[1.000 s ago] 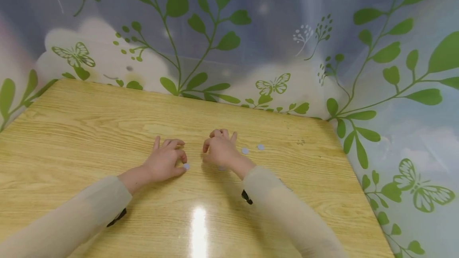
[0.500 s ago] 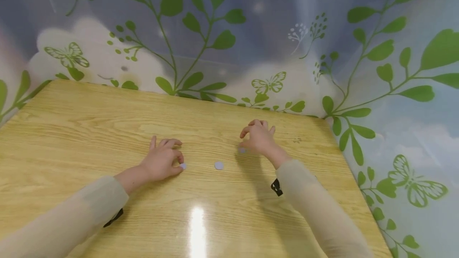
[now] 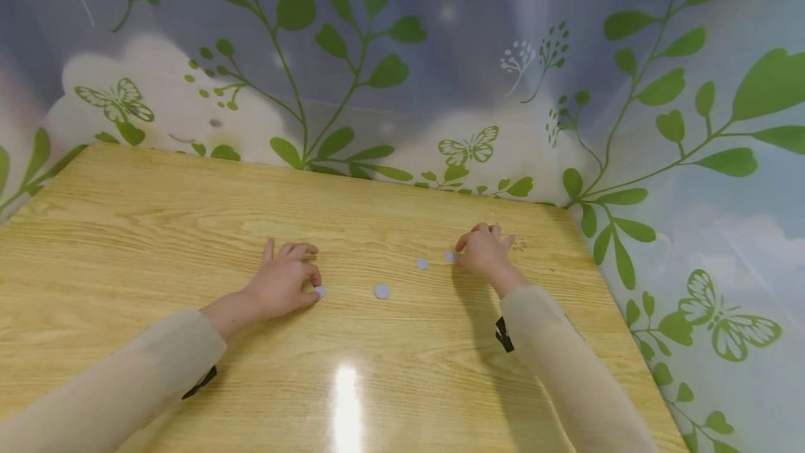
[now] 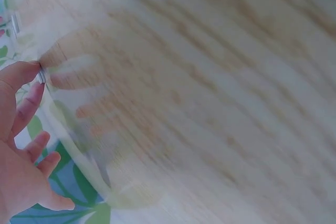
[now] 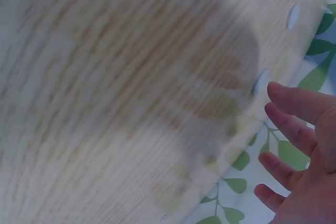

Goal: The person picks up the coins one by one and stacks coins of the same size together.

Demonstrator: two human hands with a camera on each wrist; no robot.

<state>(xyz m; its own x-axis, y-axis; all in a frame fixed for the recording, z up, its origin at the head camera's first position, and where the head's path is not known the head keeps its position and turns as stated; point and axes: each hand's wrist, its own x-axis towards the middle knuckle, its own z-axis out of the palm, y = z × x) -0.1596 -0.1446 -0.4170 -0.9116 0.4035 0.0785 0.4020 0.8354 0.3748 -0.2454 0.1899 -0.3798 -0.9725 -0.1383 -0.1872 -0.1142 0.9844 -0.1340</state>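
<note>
My left hand (image 3: 283,286) pinches a small round white disc (image 3: 320,291) between thumb and index finger, low over the wooden table. The left wrist view shows that disc (image 4: 42,74) edge-on at the fingertips, the other fingers spread. My right hand (image 3: 486,254) is farther right, its thumb and index fingertips beside another white disc (image 3: 450,256) that they partly cover in the head view. In the right wrist view the thumb tip stands close by this disc (image 5: 261,81) with the fingers loosely extended. Two more discs lie flat between the hands, one nearer the middle (image 3: 381,291) and one farther right (image 3: 422,264).
The wood-grain table (image 3: 189,215) reflects light near its front. Behind it and on the right hangs a curtain-like backdrop (image 3: 490,89) printed with green leaves and butterflies, meeting the table's edges. A faint mark (image 3: 520,246) shows on the tabletop beyond the right hand.
My right hand has moved from the disc near the middle, past the second one, to the rightmost disc. My left hand keeps its pinch in place. The head view has shifted slightly.
</note>
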